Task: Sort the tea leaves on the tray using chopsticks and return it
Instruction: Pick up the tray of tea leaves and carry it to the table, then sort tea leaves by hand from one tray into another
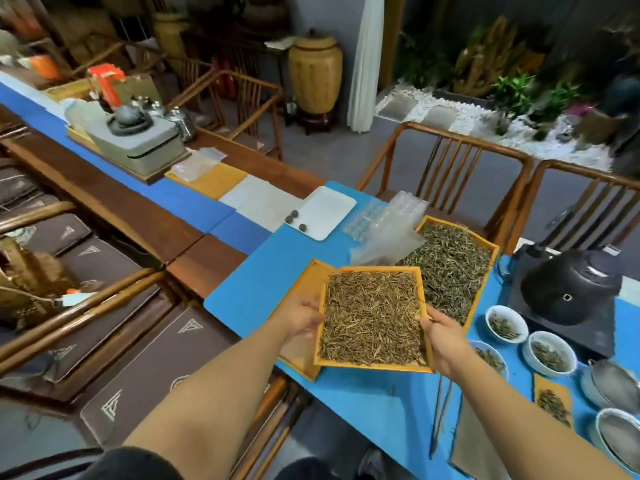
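Left hand (300,317) and right hand (441,336) grip the tray (370,366).

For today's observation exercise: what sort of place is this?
Probably a tea house or tea shop: trays of loose tea leaves, a black kettle on a hob, and white tasting bowls.

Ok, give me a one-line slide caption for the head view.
Left hand and right hand hold a yellow tray of tea leaves above the blue mat; chopsticks lie nearby.
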